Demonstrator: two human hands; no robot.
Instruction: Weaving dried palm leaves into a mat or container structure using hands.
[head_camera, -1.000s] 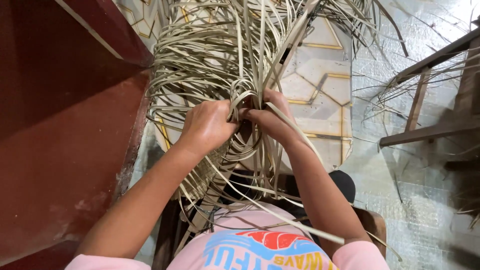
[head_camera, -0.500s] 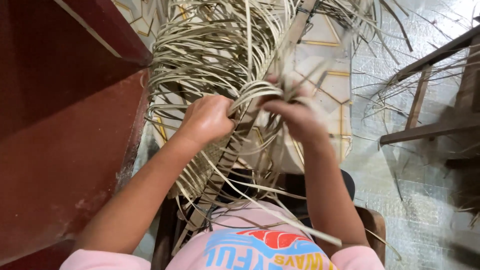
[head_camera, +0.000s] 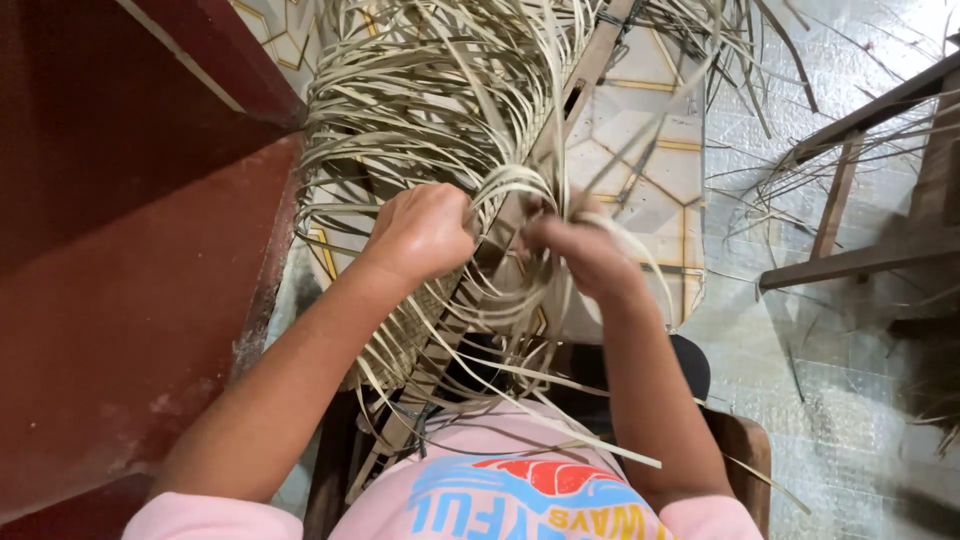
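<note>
A half-woven piece of pale cane strips (head_camera: 420, 120) lies across my lap, its loose ends fanning upward and outward. A flat wooden slat (head_camera: 585, 75) runs diagonally through it. My left hand (head_camera: 420, 232) is closed around a bunch of strips at the woven edge. My right hand (head_camera: 580, 250) pinches a looped strip (head_camera: 510, 185) just to the right of the slat. The two hands are close together, a few centimetres apart. The fingertips are hidden among the strips.
A dark red wall or step (head_camera: 130, 260) fills the left side. Patterned floor tiles (head_camera: 640, 170) lie under the work. A dark wooden frame (head_camera: 860, 200) stands at the right with loose strips around it. I sit on a wooden seat (head_camera: 740, 450).
My right hand rose and pulled a strip to the right, then came back down toward the left hand. The left hand stayed gripping the bundle.
</note>
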